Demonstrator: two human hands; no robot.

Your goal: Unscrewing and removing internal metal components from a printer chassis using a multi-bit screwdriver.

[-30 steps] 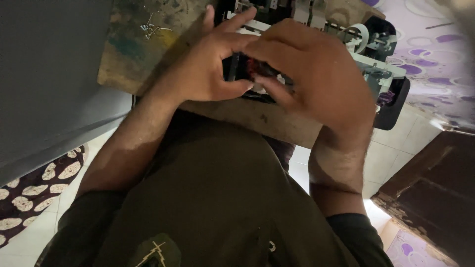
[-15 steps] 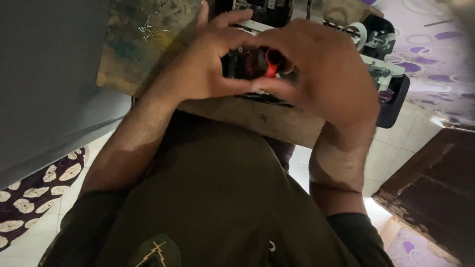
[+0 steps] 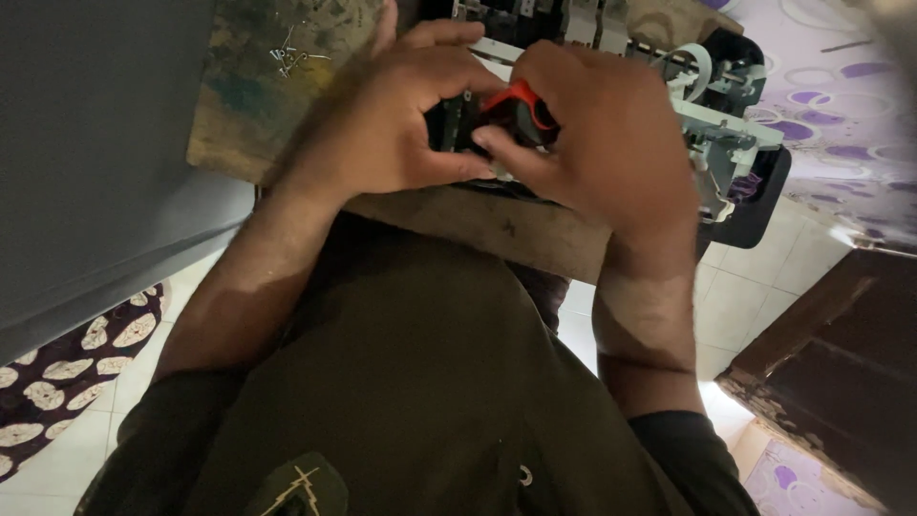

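Seen from above, a person in a dark olive shirt (image 3: 411, 382) leans over the worn edge of a wooden workbench (image 3: 478, 222). Both hands meet just past that edge. The left hand (image 3: 392, 124) and right hand (image 3: 611, 143) have their fingers clamped together around a small black part with a red piece (image 3: 511, 100), held between them above the bench. Beyond the hands lies a stripped-down printer mechanism (image 3: 707, 115), grey and black. A patterned rug (image 3: 57, 382) covers the tiled floor at left.
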